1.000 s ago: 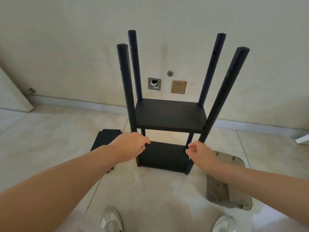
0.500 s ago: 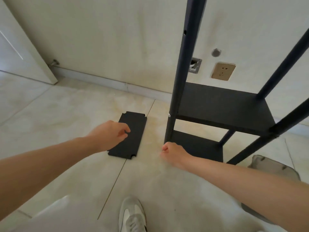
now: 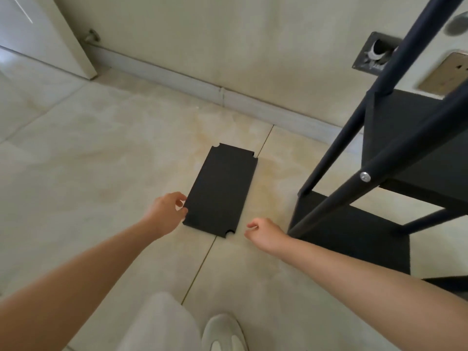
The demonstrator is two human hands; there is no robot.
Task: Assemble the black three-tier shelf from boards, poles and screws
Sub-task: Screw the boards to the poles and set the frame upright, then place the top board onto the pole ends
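Observation:
A loose black board (image 3: 222,190) with notched corners lies flat on the tiled floor. My left hand (image 3: 167,211) is at its near left edge, fingers loosely curled and just touching the edge, with nothing gripped. My right hand (image 3: 263,233) hovers just right of the board's near corner, fingers loosely curled, holding nothing. To the right stands the partly built black shelf: a middle board (image 3: 415,138), a bottom board (image 3: 354,234) on the floor, and slanting black poles (image 3: 342,150). A silver screw (image 3: 365,177) joins the near pole to the middle board.
The wall and baseboard (image 3: 222,93) run behind the board. A white door (image 3: 43,34) with a doorstop (image 3: 91,36) stands at top left. Wall sockets (image 3: 374,53) sit behind the shelf poles. My shoe (image 3: 225,334) and trouser leg are at the bottom.
Both hands left the shelf poles and moved left to the loose board. The view swung left and closer to the floor. My left hand now reaches the board's near left edge.

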